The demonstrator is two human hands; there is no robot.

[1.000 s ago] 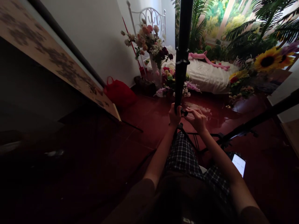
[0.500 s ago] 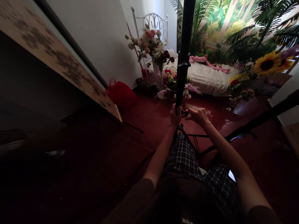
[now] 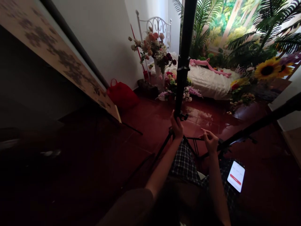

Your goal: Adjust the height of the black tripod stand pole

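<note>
A black tripod stand [image 3: 182,70] rises in front of me, its pole leaning slightly right toward the top edge. My left hand [image 3: 177,128] is wrapped around the lower pole, just under a black knob [image 3: 183,117] on its collar. The hand partly hides the pole there. My right hand [image 3: 211,141] is off the pole, to the right of the knob and lower. Its fingers are partly bent and apart, with nothing visible in them. A phone [image 3: 236,176] with a lit screen lies on my right thigh, near the right forearm.
Another black stand [image 3: 261,125] slants across the right side. A painted panel [image 3: 61,59] leans at left, with a red bag [image 3: 122,95] beside its foot. Beyond are a flower vase [image 3: 159,62], a white-covered bed [image 3: 209,81] with a pink plush toy, sunflowers [image 3: 266,69] and palms.
My right hand has let go of the knob and moved down and right. My left hand has slid slightly lower on the pole. The phone has come fully into view.
</note>
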